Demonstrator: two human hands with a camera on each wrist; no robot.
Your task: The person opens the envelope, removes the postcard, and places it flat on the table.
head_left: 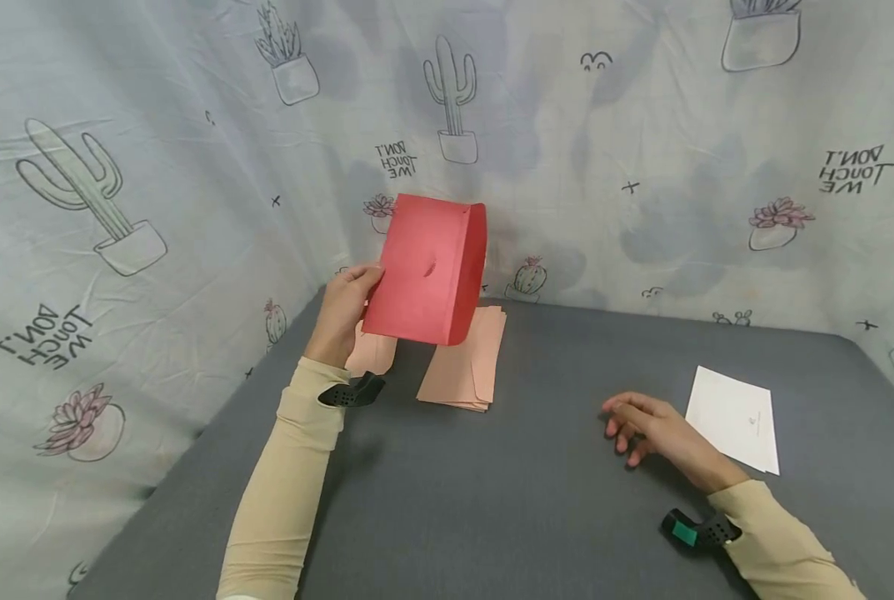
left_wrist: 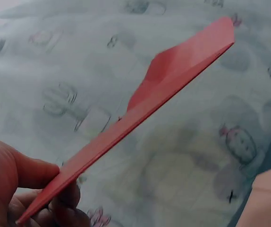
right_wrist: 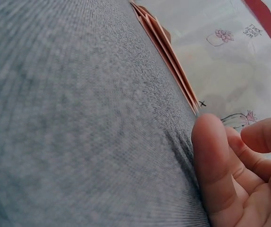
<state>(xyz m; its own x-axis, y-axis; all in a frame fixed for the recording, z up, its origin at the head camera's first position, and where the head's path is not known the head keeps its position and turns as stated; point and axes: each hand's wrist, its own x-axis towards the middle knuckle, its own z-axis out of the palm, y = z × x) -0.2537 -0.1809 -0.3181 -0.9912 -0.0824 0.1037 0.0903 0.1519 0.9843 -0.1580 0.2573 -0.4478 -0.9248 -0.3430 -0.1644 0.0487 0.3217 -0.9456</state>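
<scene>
My left hand [head_left: 342, 312] pinches a red envelope [head_left: 419, 271] by its left edge, thumb on one face and fingers behind. The envelope hangs in the air, tilted, its flap [head_left: 470, 275] unfolded on the right side. In the left wrist view, the red envelope [left_wrist: 121, 130] appears nearly edge-on, with the thumb [left_wrist: 36, 172] against it. My right hand [head_left: 660, 433] is low over the table with loosely curled fingers and nothing held, just left of a white card [head_left: 733, 418]. In the right wrist view the fingers [right_wrist: 213, 161] are bent and bare.
Behind and below the red envelope lies a stack of peach envelopes [head_left: 454, 375]. Another peach paper piece [head_left: 372, 353] lies left of it, partly hidden. The grey table [head_left: 506, 500] ends at a cactus-print cloth [head_left: 566, 167] hanging at the back and left.
</scene>
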